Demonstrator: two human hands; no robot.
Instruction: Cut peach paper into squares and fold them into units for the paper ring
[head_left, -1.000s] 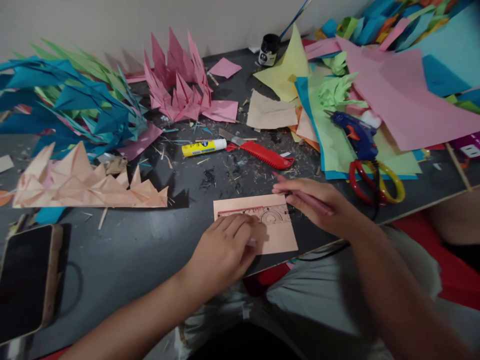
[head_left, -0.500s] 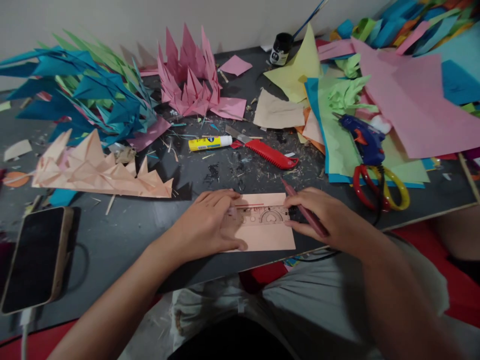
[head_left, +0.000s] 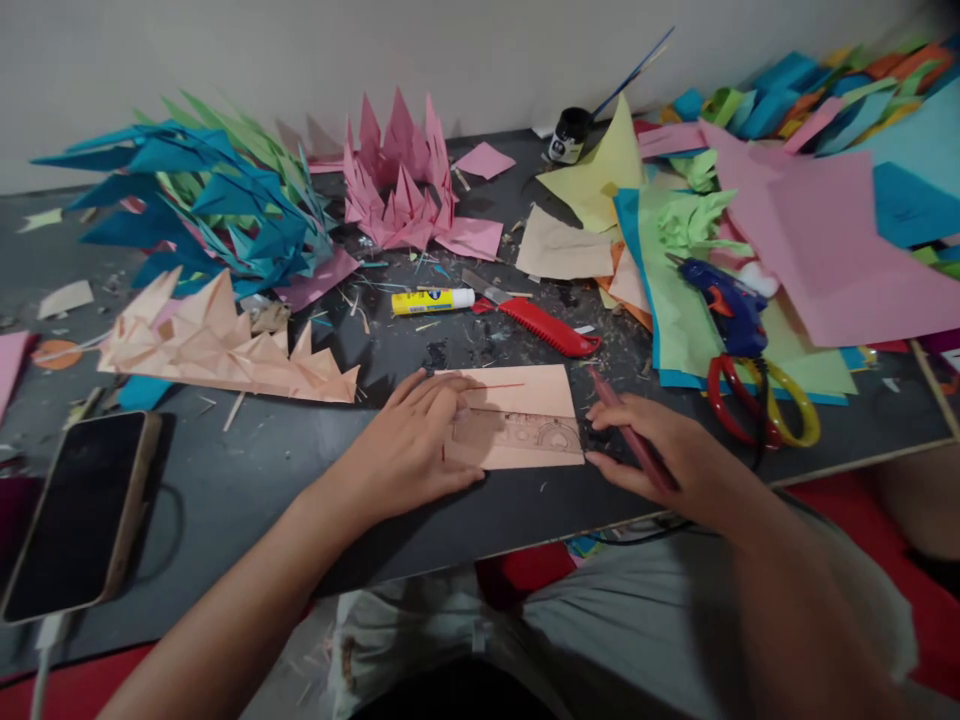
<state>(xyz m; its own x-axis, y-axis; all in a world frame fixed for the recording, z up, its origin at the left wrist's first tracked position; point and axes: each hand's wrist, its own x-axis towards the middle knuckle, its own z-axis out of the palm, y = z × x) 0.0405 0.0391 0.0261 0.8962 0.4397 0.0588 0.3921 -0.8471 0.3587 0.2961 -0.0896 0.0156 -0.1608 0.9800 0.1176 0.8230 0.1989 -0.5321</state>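
My left hand (head_left: 416, 440) lies spread over the left part of a peach paper (head_left: 525, 462), thumb apart from the fingers, pressing down a clear plastic stencil ruler (head_left: 517, 430). The ruler's left end is hidden under it. A red line runs along the paper's upper part, with a short red mark near the thumb. Just off the paper's right edge, my right hand (head_left: 649, 440) is closed around a reddish-brown pen (head_left: 636, 445), its tip pointing up and away. The ruler's arch cutout lies close to the right fingertips.
Beyond the paper lie a glue stick (head_left: 433, 301) and a red cutter (head_left: 544, 322), blade out. Pink (head_left: 401, 195), blue (head_left: 247, 200) and peach folded-paper pieces (head_left: 225, 340) stand left. Scissors (head_left: 731, 405), a glue gun (head_left: 727, 295) and paper sheets (head_left: 817, 240) are right; a phone (head_left: 79, 515) lies left.
The peach paper has slid away from me beneath the ruler, so the red line now lies farther above the ruler. My right hand has drawn slightly right, off the paper's edge.
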